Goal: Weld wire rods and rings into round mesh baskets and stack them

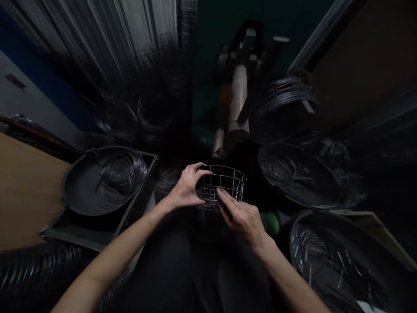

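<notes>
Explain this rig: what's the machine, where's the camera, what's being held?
There's no machine here. This is a single view from a camera worn on a person's head, looking down at their own bare hands. The left hand and right hand hold a small wire basket. To the left, a round black tray holds coiled wire. At lower right, another black tray holds short wire pieces.

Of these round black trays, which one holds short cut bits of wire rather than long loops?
The lower-right tray, past the person's right hand: it holds short straight wire pieces, while the left tray and the middle-right tray hold wire loops.
</notes>
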`<act>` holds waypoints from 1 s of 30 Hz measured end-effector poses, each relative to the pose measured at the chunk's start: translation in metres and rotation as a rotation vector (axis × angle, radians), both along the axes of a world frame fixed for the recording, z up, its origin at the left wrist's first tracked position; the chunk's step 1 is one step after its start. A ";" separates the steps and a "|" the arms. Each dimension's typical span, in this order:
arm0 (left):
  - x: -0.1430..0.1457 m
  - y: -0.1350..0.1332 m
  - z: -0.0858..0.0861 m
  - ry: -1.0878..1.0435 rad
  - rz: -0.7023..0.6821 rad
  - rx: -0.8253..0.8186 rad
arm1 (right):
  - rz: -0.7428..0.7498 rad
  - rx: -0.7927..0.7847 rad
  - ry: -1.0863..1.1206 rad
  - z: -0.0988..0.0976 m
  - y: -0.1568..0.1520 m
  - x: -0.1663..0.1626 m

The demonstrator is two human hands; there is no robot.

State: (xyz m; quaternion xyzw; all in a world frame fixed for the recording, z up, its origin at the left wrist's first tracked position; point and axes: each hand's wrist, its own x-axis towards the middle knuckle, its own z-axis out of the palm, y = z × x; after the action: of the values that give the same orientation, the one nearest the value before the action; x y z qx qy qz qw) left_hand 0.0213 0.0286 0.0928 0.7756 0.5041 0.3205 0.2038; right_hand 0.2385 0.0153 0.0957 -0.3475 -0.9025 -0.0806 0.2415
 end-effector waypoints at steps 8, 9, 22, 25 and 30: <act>0.003 0.009 -0.001 -0.025 -0.013 0.052 | -0.036 0.021 -0.086 0.000 0.007 -0.002; 0.003 0.009 -0.001 -0.025 -0.012 0.048 | -0.033 0.019 -0.074 0.000 0.007 -0.002; 0.000 0.026 -0.001 -0.058 -0.018 0.034 | 0.036 0.011 0.083 0.004 0.026 0.002; 0.001 0.030 0.001 -0.055 -0.013 0.043 | 0.043 0.050 0.084 0.004 0.032 0.002; -0.001 0.042 0.001 -0.058 -0.019 0.067 | 0.065 0.127 0.139 0.003 0.042 0.000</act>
State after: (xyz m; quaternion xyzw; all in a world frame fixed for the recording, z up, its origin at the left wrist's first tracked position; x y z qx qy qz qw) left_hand 0.0200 0.0706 0.0936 0.7772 0.4797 0.3576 0.1952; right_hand 0.2383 0.0578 0.0989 -0.3066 -0.8874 -0.1052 0.3277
